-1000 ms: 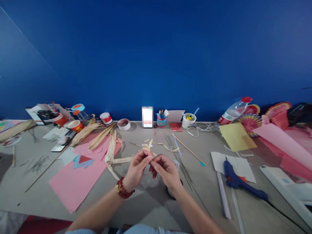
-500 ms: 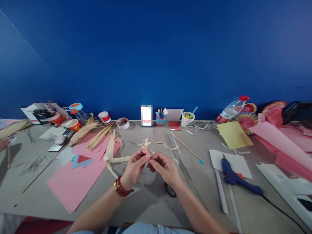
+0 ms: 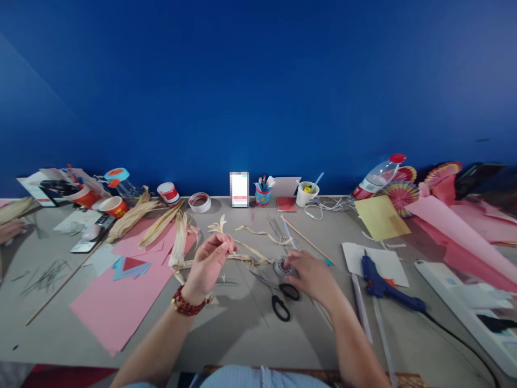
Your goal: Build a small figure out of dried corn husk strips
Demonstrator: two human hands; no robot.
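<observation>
My left hand (image 3: 210, 260) is closed, its thumb and fingers pinching a small flower-like bunch of corn husk (image 3: 219, 224), whose pale frayed strips stick up above the fingertips. The lower part of the bunch is hidden in the hand. To the right, my right hand (image 3: 309, 274) has its fingers curled onto a small roll of clear tape (image 3: 279, 266), with the roll at table level. Black-handled scissors (image 3: 278, 299) lie just below the roll. Strips of corn husk (image 3: 252, 250) lie loose between the hands.
Pink paper (image 3: 121, 302) and dried husks (image 3: 177, 242) lie to the left. A blue glue gun (image 3: 379, 283) with its cord, a glue stick (image 3: 383, 337) and a white power strip (image 3: 464, 318) are on the right. Cups and a bottle (image 3: 375, 180) stand along the blue wall. Another person's hand (image 3: 10, 230) shows far left.
My right hand has left the bunch and moved right to the tape roll. My left hand has shifted left with the corn husk bunch, and the scissors now show fully.
</observation>
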